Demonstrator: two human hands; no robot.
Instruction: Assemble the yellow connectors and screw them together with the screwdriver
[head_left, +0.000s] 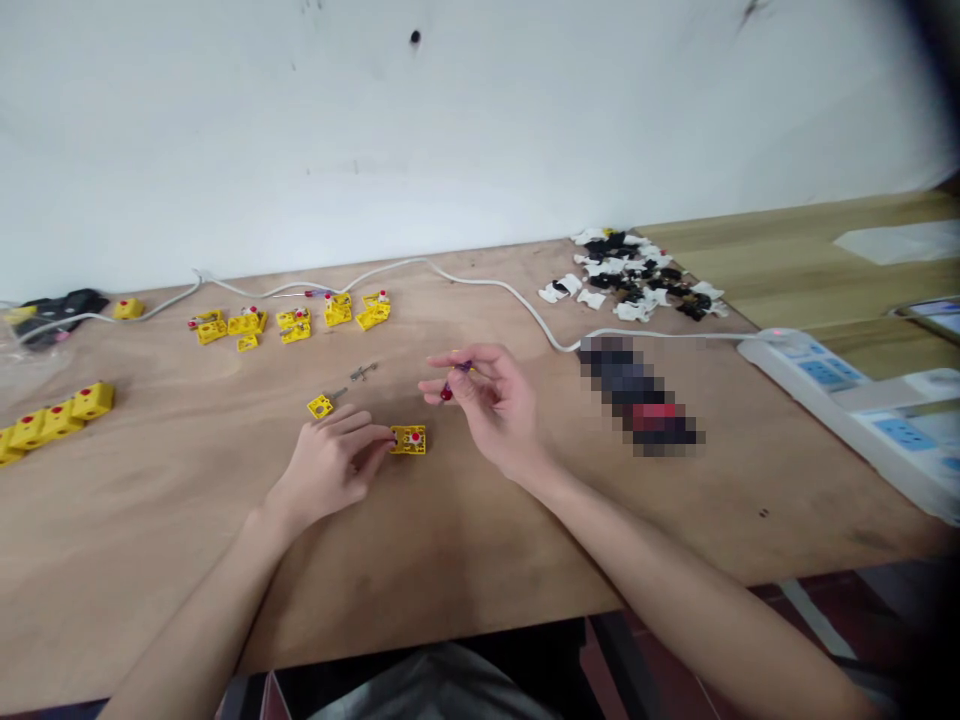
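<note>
My left hand [334, 460] is closed, thumb and forefinger pinched at the left end of a small open yellow plastic housing [420, 441] lying on the table. A red button [415, 437] and metal bits sit inside the housing. To its right, my right hand [495, 405] is raised above the table, gripping a short purple-and-red tool handle [448, 392] between thumb and fingers. Whether it has a shaft cannot be made out. Just beyond my left hand lie a loose yellow frame piece [320, 404] and a small metal part [363, 372].
Several open yellow housings [294, 325] with red buttons lie at the back, near a thin screwdriver [307, 294]. Closed yellow blocks [60, 419] line the left. Black and white pieces [637, 275] are heaped back right. A white cable [517, 291] runs to a power strip [847, 400].
</note>
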